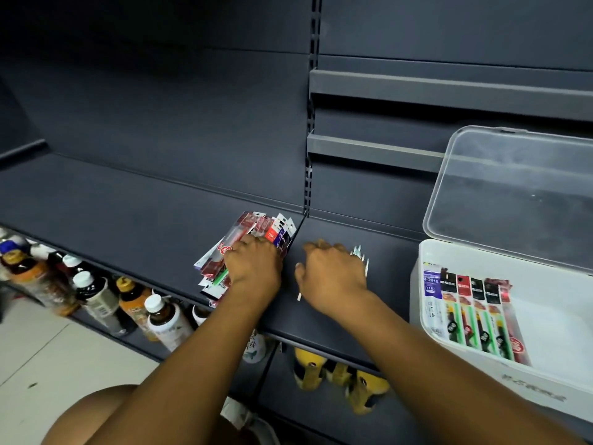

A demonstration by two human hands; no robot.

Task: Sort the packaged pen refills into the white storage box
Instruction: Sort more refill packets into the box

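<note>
shelf: dark grey metal store shelf point(128, 213), carries everything of the task
pile: loose pile of red, white and purple packaged pen refills point(256, 229), mid-shelf near the front edge, fanned toward the back panel
left hand: left hand point(253, 268) on top of the pile, fingers bent down onto the packs; cannot tell if they pinch one
right hand: right hand point(330, 271) just beside the pile, fingers curled round a pale clear-wrapped refill pack point(361, 255) lying on the shelf, its ends showing past the hand
box: white plastic storage box point(529, 390) at the shelf's right end, clear hinged lid point(513, 194) standing open against the back
in box: row of refill packs point(471, 313) side by side along the left wall
above: two narrow grey shelves point(449, 91) at upper right
below: capped drink bottles point(96, 297) lower left, yellow packages point(369, 387) under the front edge
floor: pale tiles point(32, 354) at left
</note>
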